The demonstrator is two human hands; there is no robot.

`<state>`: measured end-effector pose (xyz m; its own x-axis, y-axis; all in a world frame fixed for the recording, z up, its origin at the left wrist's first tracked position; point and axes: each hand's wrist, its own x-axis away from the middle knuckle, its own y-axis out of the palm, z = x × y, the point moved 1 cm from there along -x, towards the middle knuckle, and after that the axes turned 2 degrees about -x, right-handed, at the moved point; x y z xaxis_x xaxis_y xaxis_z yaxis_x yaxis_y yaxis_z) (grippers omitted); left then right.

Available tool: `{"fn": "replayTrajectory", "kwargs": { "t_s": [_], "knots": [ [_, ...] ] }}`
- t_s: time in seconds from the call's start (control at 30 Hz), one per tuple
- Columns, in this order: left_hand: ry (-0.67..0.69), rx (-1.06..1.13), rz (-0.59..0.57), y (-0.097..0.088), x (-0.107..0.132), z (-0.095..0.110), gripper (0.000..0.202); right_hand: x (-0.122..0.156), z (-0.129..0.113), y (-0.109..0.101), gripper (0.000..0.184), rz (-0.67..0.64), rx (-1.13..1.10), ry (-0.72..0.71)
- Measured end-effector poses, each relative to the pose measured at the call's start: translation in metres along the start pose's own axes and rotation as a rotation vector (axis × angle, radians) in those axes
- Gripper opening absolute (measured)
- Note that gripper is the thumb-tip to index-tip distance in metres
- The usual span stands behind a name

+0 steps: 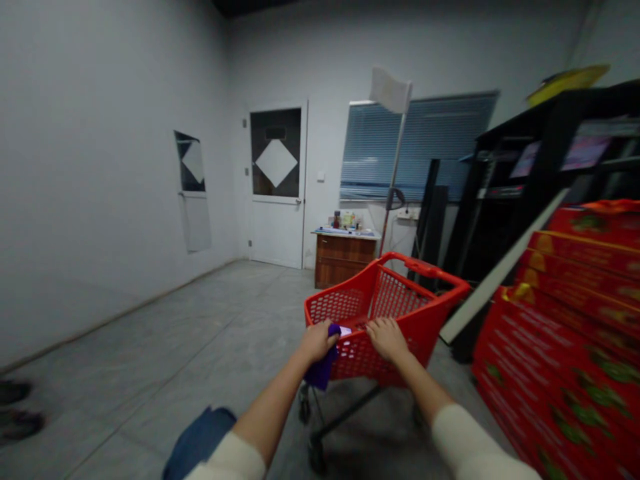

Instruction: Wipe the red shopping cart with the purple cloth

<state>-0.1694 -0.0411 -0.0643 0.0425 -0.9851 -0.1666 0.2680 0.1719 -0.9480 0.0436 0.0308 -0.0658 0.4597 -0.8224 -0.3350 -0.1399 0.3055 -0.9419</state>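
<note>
A red plastic shopping cart stands in front of me on dark wheels, its basket wall pierced with small holes. My left hand is closed around a purple cloth, which hangs down outside the basket near its left front corner. Over the near rim, my right hand rests with its fingers curled on the red edge, gripping it. A small whitish patch shows by the rim between the two hands; I cannot make out what it is.
Stacked red cartons rise close on the right, beside a leaning pale board and a black shelf. Behind the cart is a wooden cabinet with bottles on top. A white door is at the back; a person's shoes show at far left.
</note>
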Motion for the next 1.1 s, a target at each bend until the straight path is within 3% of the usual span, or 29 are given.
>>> {"fn": "replayTrajectory", "kwargs": {
  "t_s": [0.17,0.3,0.43,0.53,0.6,0.7,0.8,0.87,0.97,1.1],
  "knots": [
    [-0.163,-0.064,0.113,0.02,-0.016,0.033,0.035,0.002,-0.013,0.008,0.043,0.059,-0.004,0.054],
    [-0.095,-0.092,0.182,0.027,-0.02,0.053,0.038,0.007,-0.016,0.009,0.042,0.076,-0.022,0.079],
    [-0.013,-0.036,0.128,0.019,-0.012,0.029,0.035,0.009,-0.013,0.013,0.041,0.08,-0.065,0.075],
    [-0.049,0.011,0.118,0.012,-0.005,0.007,0.031,0.009,-0.017,0.017,0.039,0.085,-0.088,0.087],
    [-0.105,-0.002,0.131,0.012,-0.004,0.007,0.032,0.009,-0.022,0.018,0.038,0.094,-0.098,0.108],
    [-0.174,-0.058,0.175,0.02,-0.012,0.03,0.037,0.01,-0.028,0.019,0.036,0.115,-0.103,0.137],
    [-0.115,-0.073,0.213,0.028,-0.022,0.061,0.039,0.013,-0.028,0.018,0.035,0.119,-0.096,0.151],
    [-0.062,-0.061,0.191,0.028,-0.024,0.068,0.039,0.015,-0.026,0.016,0.035,0.116,-0.095,0.148],
    [-0.021,-0.036,0.118,0.022,-0.019,0.055,0.039,0.017,-0.023,0.012,0.036,0.111,-0.109,0.138],
    [-0.099,-0.012,0.107,0.014,-0.012,0.028,0.036,0.018,-0.024,0.012,0.036,0.122,-0.134,0.151]
  ]
}}
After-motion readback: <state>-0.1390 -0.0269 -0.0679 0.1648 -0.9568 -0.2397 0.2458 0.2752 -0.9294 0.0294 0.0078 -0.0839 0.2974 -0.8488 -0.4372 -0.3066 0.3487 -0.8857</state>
